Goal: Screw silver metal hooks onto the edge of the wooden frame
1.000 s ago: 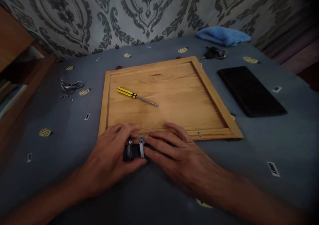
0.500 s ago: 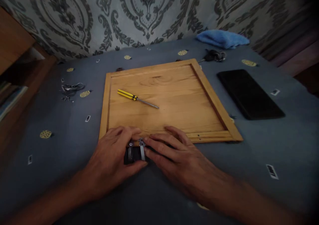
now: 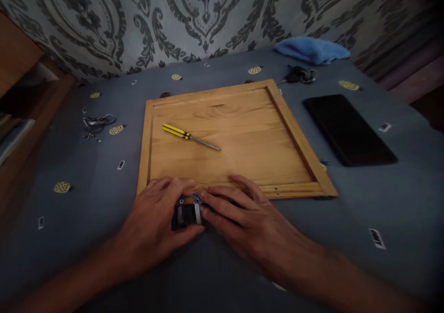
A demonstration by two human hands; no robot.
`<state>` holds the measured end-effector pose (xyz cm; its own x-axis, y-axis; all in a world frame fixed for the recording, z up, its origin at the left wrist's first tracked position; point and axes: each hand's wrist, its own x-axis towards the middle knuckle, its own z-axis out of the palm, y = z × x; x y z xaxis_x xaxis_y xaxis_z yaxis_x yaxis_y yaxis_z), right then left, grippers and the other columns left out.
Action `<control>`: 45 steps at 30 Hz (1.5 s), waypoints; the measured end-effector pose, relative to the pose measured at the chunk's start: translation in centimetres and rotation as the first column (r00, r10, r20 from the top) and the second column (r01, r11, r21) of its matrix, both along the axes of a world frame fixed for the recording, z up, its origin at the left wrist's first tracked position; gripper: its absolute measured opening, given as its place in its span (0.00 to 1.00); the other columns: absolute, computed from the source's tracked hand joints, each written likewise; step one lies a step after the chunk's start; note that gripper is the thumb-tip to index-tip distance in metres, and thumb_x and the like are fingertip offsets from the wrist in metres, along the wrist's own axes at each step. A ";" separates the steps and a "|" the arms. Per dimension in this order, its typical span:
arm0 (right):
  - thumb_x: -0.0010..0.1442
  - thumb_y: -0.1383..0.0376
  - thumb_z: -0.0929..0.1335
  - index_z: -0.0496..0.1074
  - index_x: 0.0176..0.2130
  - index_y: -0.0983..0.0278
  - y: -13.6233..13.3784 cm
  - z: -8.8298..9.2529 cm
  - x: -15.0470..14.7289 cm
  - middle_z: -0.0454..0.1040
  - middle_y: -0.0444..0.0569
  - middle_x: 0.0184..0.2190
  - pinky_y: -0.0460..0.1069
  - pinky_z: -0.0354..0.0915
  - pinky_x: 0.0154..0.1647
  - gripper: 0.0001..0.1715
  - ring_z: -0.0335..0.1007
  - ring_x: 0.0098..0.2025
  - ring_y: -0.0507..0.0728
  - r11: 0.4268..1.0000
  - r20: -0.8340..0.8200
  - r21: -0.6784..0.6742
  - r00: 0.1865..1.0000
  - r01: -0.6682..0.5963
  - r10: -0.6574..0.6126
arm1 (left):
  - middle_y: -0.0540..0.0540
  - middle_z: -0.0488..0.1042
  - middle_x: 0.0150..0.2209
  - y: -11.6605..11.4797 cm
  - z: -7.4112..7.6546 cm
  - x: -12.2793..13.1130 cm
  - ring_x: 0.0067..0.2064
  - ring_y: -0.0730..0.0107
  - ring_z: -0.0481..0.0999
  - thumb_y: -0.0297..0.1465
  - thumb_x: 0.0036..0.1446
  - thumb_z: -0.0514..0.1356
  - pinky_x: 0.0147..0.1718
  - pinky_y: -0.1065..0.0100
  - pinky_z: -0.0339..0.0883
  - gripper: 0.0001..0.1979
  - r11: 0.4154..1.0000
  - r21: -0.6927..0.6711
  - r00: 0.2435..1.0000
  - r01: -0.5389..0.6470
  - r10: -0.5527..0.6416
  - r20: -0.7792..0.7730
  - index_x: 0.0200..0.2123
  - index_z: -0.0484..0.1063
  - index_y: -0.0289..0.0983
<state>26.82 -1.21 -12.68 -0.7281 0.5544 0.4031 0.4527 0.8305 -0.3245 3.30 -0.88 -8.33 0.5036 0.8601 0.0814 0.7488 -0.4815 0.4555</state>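
Note:
A framed wooden panel [image 3: 225,119] lies on a blue patterned cloth. At its near edge sits a small black part with metal fittings [image 3: 188,213], one showing a cross-head screw. My left hand [image 3: 152,216] is closed round the left side of this part, thumb below it and fingers on the frame. From the right, my right hand [image 3: 243,211] presses its fingertips against the metal fitting, other fingers resting over the frame edge. A yellow and black screwdriver [image 3: 189,136] lies on the panel, its shaft pointing right.
Right of the panel is a black flat case [image 3: 349,130]. Behind it are a dark cabled item [image 3: 298,74] and a blue cloth [image 3: 312,50]. Small metal pieces [image 3: 97,124] lie left. A wooden shelf [image 3: 31,105] stands far left.
The view has shifted very slightly. Both hands keep the same hold on the fitting at the panel's near edge.

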 end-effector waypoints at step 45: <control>0.72 0.69 0.64 0.74 0.58 0.63 -0.1 -0.2 -0.1 0.77 0.51 0.59 0.68 0.56 0.70 0.18 0.66 0.65 0.61 0.999 0.028 0.047 0.999 0.016 -0.017 | 0.44 0.76 0.56 -0.4 -0.1 -0.6 0.57 0.52 0.77 0.30 0.57 0.69 0.53 0.51 0.75 0.36 0.996 -0.092 0.999 -0.022 0.024 0.021 0.63 0.56 0.47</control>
